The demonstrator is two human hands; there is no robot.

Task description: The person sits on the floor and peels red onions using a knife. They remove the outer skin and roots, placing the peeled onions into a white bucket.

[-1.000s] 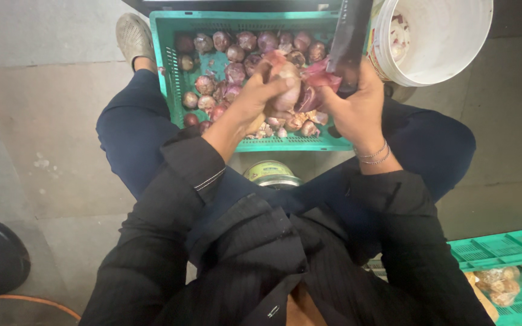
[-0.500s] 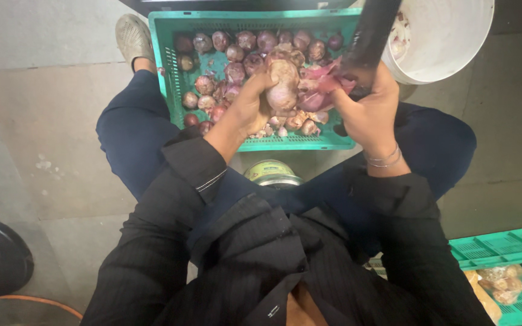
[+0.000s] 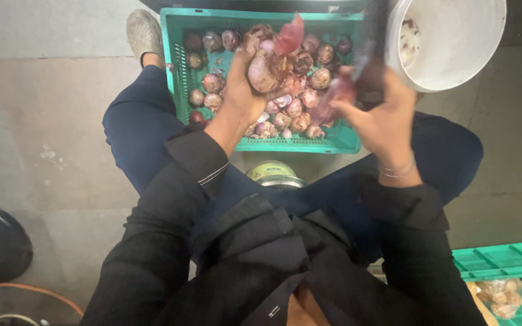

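The left hand (image 3: 246, 90) has its grip closed round a red onion (image 3: 266, 73), held up over the green crate (image 3: 179, 78) of onions (image 3: 291, 108) — a flap of loose purple skin (image 3: 290, 36) sticks up from the top of it. The right hand (image 3: 382, 115), just beside it, is closed on a dark knife (image 3: 371, 45) whose blurred blade points up past the rim of the white bucket (image 3: 454, 48) — a scrap of purple peel (image 3: 333, 99) hangs at its fingers.

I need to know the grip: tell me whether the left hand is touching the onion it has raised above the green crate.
Touching. The head view shows the left hand with its fingers wrapped around the onion, no gap, above the green crate.
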